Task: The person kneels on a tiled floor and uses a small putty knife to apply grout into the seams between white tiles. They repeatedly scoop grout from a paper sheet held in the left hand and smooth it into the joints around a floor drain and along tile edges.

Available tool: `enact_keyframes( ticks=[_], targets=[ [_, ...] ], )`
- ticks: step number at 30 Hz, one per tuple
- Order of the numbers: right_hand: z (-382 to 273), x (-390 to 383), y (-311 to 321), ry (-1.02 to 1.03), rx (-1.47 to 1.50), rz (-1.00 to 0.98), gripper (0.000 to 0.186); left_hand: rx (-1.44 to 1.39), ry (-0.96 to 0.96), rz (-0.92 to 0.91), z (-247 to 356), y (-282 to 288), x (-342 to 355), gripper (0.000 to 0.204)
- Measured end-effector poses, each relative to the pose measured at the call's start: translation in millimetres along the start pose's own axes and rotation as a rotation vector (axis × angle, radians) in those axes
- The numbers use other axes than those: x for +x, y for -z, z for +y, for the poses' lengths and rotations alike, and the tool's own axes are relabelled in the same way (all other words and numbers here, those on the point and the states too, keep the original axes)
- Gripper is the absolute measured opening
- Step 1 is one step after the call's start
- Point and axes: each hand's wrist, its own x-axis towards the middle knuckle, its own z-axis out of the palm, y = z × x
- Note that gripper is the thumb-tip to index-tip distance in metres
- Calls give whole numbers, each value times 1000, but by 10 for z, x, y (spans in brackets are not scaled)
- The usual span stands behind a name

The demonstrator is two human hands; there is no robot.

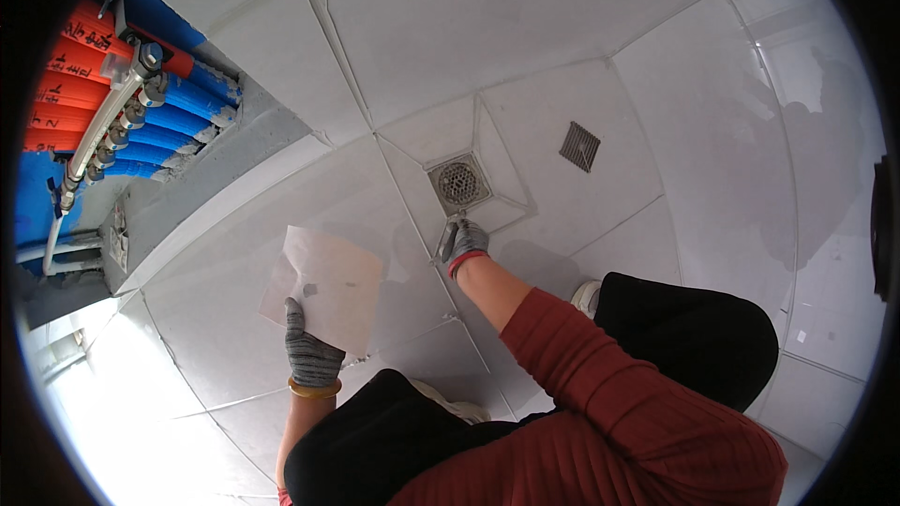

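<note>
My left hand (312,356), in a grey striped knit glove with a yellow cuff, grips a thin pinkish-white sheet (342,286) by its lower edge, thumb on top. A small grey smear marks the sheet's face. My right hand (462,238), in a similar glove with a red cuff, is closed at the floor just below a square metal floor drain (459,183). Its fingertips meet near the tile joint there; whatever they pinch is too small to make out. The drain's round perforated strainer sits inside a square frame, with sloped tile pieces around it.
A slotted metal drain cover (580,146) lies on the tiles right of the drain. At the upper left, a metal manifold (117,117) with valves joins red pipes (70,94) and blue pipes (173,126). A low grey ledge (216,169) borders them. My knees are bent close by.
</note>
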Motion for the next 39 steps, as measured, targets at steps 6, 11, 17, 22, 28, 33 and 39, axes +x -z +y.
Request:
enact_keyframes(
  ticks=[6, 11, 17, 22, 28, 33, 39],
  targets=[
    [-189, -304, -211, -222, 674, 40, 27, 12, -12, 9, 2, 7, -8, 54],
    [-152, -344, -288, -227, 603, 117, 31, -5, -20, -15, 4, -12, -32, 53],
    [0, -377, -206, 54, 182, 135, 35, -49, -28, 8, -2, -3, -32, 50],
    [46, -198, -142, 211, -75, 271, 43, -32, -11, 27, 1, 1, -20, 50],
    [-431, -617, -38, -78, 275, 217, 42, -25, -4, 44, -7, 1, 16, 50],
    [-514, -686, -5, -63, 226, 158, 38, -8, -10, 44, -10, 44, 23, 52],
    [-201, -261, -142, 65, -102, 172, 24, -22, 1, 69, -6, 46, 41, 55]
  ],
)
